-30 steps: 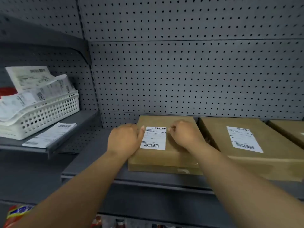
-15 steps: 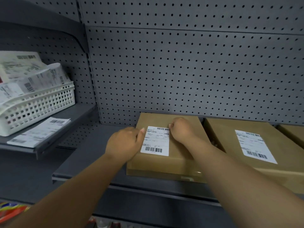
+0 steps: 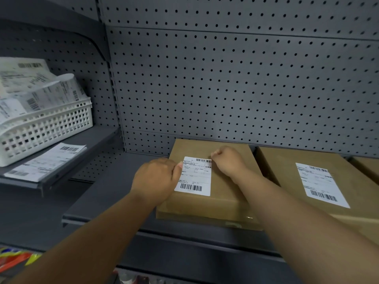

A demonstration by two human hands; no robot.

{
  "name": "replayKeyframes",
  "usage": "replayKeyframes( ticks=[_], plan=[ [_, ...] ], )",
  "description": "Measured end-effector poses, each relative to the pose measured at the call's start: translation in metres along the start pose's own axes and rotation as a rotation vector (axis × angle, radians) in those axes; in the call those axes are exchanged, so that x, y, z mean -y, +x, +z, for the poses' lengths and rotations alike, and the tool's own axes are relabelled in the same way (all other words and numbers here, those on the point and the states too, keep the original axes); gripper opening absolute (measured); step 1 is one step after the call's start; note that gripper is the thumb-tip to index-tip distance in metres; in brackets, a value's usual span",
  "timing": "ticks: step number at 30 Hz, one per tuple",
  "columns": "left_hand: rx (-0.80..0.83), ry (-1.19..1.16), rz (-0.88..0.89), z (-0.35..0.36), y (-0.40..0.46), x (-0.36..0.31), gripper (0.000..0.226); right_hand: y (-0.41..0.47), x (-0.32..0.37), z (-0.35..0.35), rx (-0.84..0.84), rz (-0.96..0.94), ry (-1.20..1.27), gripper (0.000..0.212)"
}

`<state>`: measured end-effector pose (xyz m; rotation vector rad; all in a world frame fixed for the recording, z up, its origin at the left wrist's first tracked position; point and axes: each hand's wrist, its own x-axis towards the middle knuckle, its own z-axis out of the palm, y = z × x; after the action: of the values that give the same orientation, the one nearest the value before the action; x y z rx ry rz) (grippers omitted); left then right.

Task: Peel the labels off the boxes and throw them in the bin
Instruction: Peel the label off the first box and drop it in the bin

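A brown cardboard box (image 3: 223,199) lies flat on the grey shelf (image 3: 110,197), with a white barcode label (image 3: 194,177) stuck flat on its top. My left hand (image 3: 155,179) curls over the box's left side, its thumb tip at the label's left edge. My right hand (image 3: 227,160) is curled, its fingertips pinching at the label's top right corner. To the left, a white slotted basket (image 3: 47,128) on a higher shelf holds several peeled labels.
A second box (image 3: 287,167) with its own label (image 3: 320,184) sits just right of the first, and a third box (image 3: 369,167) shows at the far right edge. One loose label (image 3: 47,160) lies on the left shelf before the basket. Grey pegboard (image 3: 225,89) closes the back.
Both hands stay at the same label, the right still at its top right corner. The label lies flat as before; my view has moved slightly closer.
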<state>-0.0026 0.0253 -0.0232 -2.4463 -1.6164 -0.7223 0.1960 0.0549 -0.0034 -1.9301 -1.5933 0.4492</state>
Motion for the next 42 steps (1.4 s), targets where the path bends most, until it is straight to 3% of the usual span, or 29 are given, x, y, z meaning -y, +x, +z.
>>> replayKeyframes(
  ticks=[12, 16, 26, 32, 34, 37, 39, 41, 42],
  plan=[
    [-0.033, -0.078, -0.034, 0.003, -0.004, 0.001, 0.044, -0.002, 0.006, 0.014, -0.073, -0.183, -0.242, 0.017],
    [-0.041, -0.056, -0.012, 0.003, -0.002, 0.001, 0.043, -0.007, 0.003, 0.007, 0.037, -0.176, 0.040, 0.014],
    [-0.051, -0.020, 0.004, 0.003, -0.001, 0.001, 0.050, -0.011, -0.002, 0.003, 0.148, -0.193, 0.250, 0.019],
    [-0.056, -0.015, 0.016, 0.002, -0.002, 0.002, 0.050, -0.013, -0.005, -0.002, 0.052, -0.130, 0.484, 0.023],
    [-0.051, -0.015, 0.013, 0.002, -0.002, 0.001, 0.049, -0.014, -0.004, -0.002, 0.012, -0.132, 0.455, 0.021],
    [-0.042, -0.029, 0.000, 0.001, -0.003, 0.001, 0.047, -0.012, 0.000, 0.002, -0.071, -0.161, 0.208, 0.018],
    [-0.042, -0.031, 0.000, 0.001, -0.003, 0.001, 0.046, -0.010, 0.005, 0.006, -0.125, -0.133, 0.076, 0.037],
    [-0.044, -0.028, 0.001, 0.001, -0.003, 0.001, 0.046, -0.009, 0.016, 0.009, -0.077, -0.142, 0.017, 0.064],
    [-0.045, -0.026, 0.001, 0.001, -0.003, 0.001, 0.046, -0.008, 0.022, 0.010, -0.028, -0.189, -0.097, 0.064]
  ],
)
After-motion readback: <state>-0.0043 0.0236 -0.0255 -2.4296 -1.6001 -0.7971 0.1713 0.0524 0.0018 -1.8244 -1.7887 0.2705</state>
